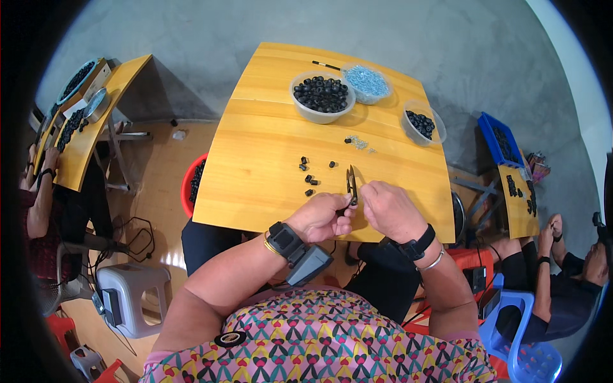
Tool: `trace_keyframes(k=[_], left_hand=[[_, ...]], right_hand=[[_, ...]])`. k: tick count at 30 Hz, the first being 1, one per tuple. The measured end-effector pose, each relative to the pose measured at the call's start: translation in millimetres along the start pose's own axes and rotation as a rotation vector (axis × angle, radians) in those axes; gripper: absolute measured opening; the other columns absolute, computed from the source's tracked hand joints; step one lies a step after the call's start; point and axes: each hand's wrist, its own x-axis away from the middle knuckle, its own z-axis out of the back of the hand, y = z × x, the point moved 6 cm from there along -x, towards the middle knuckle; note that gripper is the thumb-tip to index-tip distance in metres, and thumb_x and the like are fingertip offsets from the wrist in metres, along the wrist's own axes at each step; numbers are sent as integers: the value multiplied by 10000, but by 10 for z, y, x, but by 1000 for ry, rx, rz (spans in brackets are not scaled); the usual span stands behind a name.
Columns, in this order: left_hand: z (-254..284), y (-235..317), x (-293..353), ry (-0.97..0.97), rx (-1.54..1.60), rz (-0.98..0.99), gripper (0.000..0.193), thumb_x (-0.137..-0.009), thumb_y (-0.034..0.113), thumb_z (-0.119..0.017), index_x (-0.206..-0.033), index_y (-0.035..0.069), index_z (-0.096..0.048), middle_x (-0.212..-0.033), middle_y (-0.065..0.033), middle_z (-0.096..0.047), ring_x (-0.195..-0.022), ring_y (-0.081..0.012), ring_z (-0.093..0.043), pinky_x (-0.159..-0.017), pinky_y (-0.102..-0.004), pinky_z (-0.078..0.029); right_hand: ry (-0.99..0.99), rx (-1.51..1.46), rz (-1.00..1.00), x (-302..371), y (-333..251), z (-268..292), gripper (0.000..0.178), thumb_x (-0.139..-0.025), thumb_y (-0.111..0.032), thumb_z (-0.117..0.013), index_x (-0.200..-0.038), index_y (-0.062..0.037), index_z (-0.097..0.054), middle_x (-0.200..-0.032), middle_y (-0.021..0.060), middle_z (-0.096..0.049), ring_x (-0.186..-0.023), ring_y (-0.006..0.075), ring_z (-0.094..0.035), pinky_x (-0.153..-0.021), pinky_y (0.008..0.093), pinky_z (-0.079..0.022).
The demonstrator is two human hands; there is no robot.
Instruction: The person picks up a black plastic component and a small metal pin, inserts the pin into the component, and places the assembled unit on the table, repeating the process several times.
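Note:
My left hand [322, 217] is closed near the front edge of the wooden table, gripping a slim dark tool with two pointed prongs [352, 180]. I cannot tell whether it is scissors or tweezers. Right beside it, my right hand [394, 209] is closed in a pinch, and what its fingers hold is hidden. Several small black cylindrical parts [309, 179] lie loose on the table to the left of the tool. Beyond them is a scatter of tiny clear or silvery pieces [359, 143], with one black part [348, 140] at its edge.
At the back stand a tub of black parts [322, 117], a tub of light-blue pieces [385, 93] and a black pen [326, 65]. Another tub [438, 131] is at right. A red bucket [189, 185] adjoins the table's left side. Other people sit at tables [131, 80] on both sides.

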Motion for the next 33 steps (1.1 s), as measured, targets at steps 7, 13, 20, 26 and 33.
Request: trace_keyframes(k=[7, 13, 20, 26, 33], left_hand=[[-51, 57, 109, 205, -693, -141, 223, -878, 208, -503, -778, 12, -545, -586, -1, -439, -417, -87, -362, -382, -220, -321], [-198, -30, 50, 152, -985, -135, 258, -872, 231, -512, -895, -19, -577, -582, -14, -456, -430, -85, -389, -377, -221, -325], [-49, 8, 228, -183, 45, -63, 285, -889, 140, -445, -1113, -36, -457, -792, -37, -483, -659, -103, -426, -501, -209, -333], [-63, 170, 536, -202, -112, -177, 349, -883, 53, -436, -1216, -40, -395, -871, -57, -507, -705, -112, -465, -561, -189, -385], [-170, 212, 867, -351, -91, -391, 328, -838, 118, -564, -1140, 24, -479, -940, -116, -560, -689, -111, -516, -506, -164, -407]], right_hand=[[149, -651, -428, 319, 473, 12, 59, -801, -23, -505, -860, -19, -504, -727, 11, -524, -633, 96, -479, -580, 226, -411], [-2, -495, -340, 404, 151, -146, 79, -777, -27, -505, -851, -27, -480, -862, 138, -533, -687, 276, -534, -596, 334, -439], [78, -88, -269, 428, 532, -286, 69, -770, -43, -473, -826, -4, -456, -847, 182, -471, -851, 370, -461, -738, 437, -393], [441, -88, -196, 332, 737, 245, 78, -762, 10, -505, -839, 3, -499, -850, 162, -537, -799, 315, -540, -697, 358, -443], [326, -477, -241, 287, -252, 512, 80, -782, -24, -559, -845, 11, -525, -754, 122, -573, -682, 224, -581, -635, 290, -459]])
